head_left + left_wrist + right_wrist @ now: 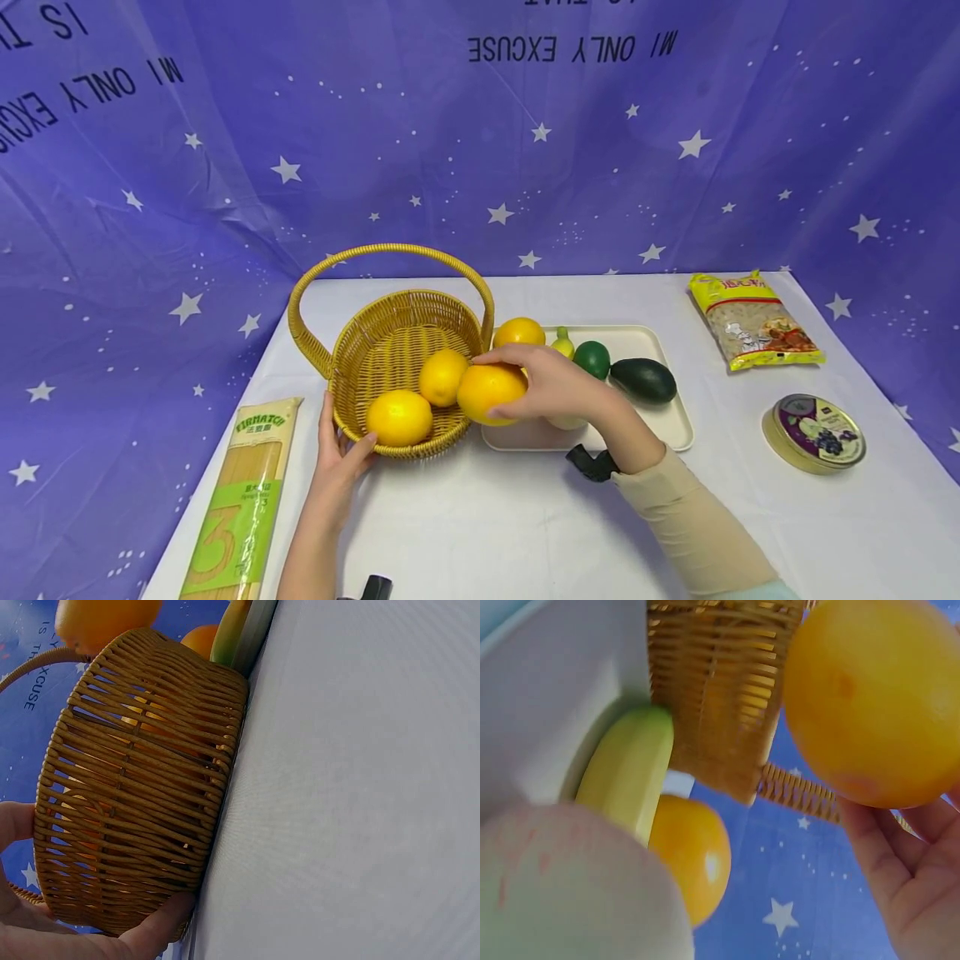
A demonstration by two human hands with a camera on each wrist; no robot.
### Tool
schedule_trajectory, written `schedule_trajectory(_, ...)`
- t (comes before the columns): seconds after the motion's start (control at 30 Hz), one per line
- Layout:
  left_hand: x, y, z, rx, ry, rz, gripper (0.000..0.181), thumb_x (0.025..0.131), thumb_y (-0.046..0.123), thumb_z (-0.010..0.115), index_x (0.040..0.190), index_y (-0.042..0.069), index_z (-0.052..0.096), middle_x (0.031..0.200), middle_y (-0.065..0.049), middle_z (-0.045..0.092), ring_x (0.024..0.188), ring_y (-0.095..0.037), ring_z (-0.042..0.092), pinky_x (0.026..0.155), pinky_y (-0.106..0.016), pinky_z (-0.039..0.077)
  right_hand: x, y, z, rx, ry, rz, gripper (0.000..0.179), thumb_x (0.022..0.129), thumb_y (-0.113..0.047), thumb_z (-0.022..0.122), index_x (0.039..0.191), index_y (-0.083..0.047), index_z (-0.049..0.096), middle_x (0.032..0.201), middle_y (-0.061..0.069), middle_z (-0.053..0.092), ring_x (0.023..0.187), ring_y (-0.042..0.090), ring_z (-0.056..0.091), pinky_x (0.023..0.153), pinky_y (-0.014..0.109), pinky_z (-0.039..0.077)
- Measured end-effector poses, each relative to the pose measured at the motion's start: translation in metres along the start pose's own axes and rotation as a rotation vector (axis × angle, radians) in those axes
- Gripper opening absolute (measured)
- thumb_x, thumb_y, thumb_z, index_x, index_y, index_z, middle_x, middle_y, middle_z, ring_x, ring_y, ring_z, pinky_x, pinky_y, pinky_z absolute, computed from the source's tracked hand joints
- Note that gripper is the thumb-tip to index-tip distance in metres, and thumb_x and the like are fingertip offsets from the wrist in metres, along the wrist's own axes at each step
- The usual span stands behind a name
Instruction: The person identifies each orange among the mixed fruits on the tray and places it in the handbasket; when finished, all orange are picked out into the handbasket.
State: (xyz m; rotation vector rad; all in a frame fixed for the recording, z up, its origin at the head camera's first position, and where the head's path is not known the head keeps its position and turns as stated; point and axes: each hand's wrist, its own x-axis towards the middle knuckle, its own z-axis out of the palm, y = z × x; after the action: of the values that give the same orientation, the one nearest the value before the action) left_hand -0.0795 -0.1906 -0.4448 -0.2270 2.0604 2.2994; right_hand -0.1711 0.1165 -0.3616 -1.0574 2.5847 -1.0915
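My right hand (543, 379) grips a round orange (491, 393) over the right rim of the wicker basket (431, 454). In the right wrist view the orange (874, 697) hangs beside the basket's wall (712, 697). Two yellow-orange fruits, one nearer the front (400, 418) and one farther right (444, 377), lie inside the basket. My left hand (337, 458) holds the basket at its front left, thumb at the rim and fingers along the outside. The left wrist view has those fingers (154, 926) against the woven side (135, 795).
Right of the basket, a cream tray (678, 425) bears a dark green avocado (643, 380), a green round fruit (592, 359), another orange (520, 332) and a banana (626, 769). A spaghetti pack (236, 500) lies left; a yellow food bag (753, 321) and round tin (813, 433) lie right.
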Motion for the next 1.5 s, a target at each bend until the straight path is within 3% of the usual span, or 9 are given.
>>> schedule_trajectory(0.27,0.001,0.000,0.001,-0.004,0.003,-0.003,0.092,0.097,0.008,0.054,0.152,0.042,-0.011,0.159,-0.006,-0.013,0.145,-0.028,0.006,0.104,-0.047,0.031,0.028,-0.015,0.018,0.155,0.058,-0.014,0.063,0.073,-0.040,0.083,0.130,-0.029,0.059,0.124,-0.018,0.057,0.104,0.006,0.055,0.087,0.031,0.048)
schedule_trajectory(0.5,0.001,0.000,0.000,-0.006,-0.003,-0.005,0.092,0.097,0.009,0.054,0.151,0.042,-0.013,0.159,-0.004,-0.015,0.145,-0.028,0.004,0.106,-0.048,0.030,0.060,-0.024,0.039,0.199,0.097,-0.062,0.066,0.073,-0.044,0.083,0.131,-0.026,0.059,0.122,-0.014,0.059,0.106,0.006,0.054,0.087,0.029,0.049)
schedule_trajectory(0.67,0.002,0.000,0.001,-0.007,-0.006,-0.003,0.092,0.098,0.009,0.054,0.151,0.043,-0.013,0.159,-0.003,-0.015,0.145,-0.028,0.005,0.106,-0.048,0.030,0.082,-0.025,0.055,0.225,0.114,-0.039,0.067,0.073,-0.046,0.082,0.132,-0.024,0.059,0.120,-0.012,0.060,0.101,0.007,0.056,0.084,0.026,0.050)
schedule_trajectory(0.8,0.002,0.000,0.001,-0.003,-0.009,-0.004,0.092,0.097,0.009,0.054,0.151,0.043,-0.013,0.159,-0.005,-0.013,0.145,-0.029,0.008,0.104,-0.044,0.033,0.097,-0.025,0.066,0.195,0.141,-0.014,0.070,0.073,-0.047,0.081,0.133,-0.022,0.058,0.124,-0.009,0.060,0.103,0.007,0.056,0.085,0.026,0.048)
schedule_trajectory(1.03,0.001,-0.001,0.001,-0.009,-0.005,0.002,0.092,0.097,0.007,0.054,0.152,0.041,-0.012,0.159,-0.010,-0.010,0.143,-0.029,0.014,0.091,-0.022,0.046,0.116,-0.031,0.083,0.054,0.144,-0.011,0.071,0.075,-0.050,0.078,0.136,-0.022,0.056,0.130,-0.006,0.057,0.113,0.011,0.053,0.091,0.028,0.046)
schedule_trajectory(1.33,0.001,-0.002,0.001,-0.008,-0.010,0.013,0.092,0.097,0.009,0.054,0.152,0.041,-0.011,0.159,-0.009,-0.008,0.142,-0.028,0.016,0.092,-0.023,0.045,0.128,-0.034,0.096,-0.087,0.183,-0.007,0.070,0.079,-0.049,0.075,0.139,-0.020,0.053,0.138,-0.003,0.053,0.124,0.017,0.048,0.098,0.034,0.043)
schedule_trajectory(1.5,0.001,-0.001,0.001,-0.003,-0.011,0.010,0.091,0.097,0.009,0.054,0.151,0.042,-0.011,0.159,-0.008,-0.008,0.142,-0.027,0.015,0.094,-0.026,0.043,0.132,-0.031,0.099,-0.109,0.197,0.017,0.069,0.080,-0.046,0.076,0.139,-0.020,0.052,0.138,-0.001,0.051,0.124,0.018,0.047,0.100,0.033,0.041)
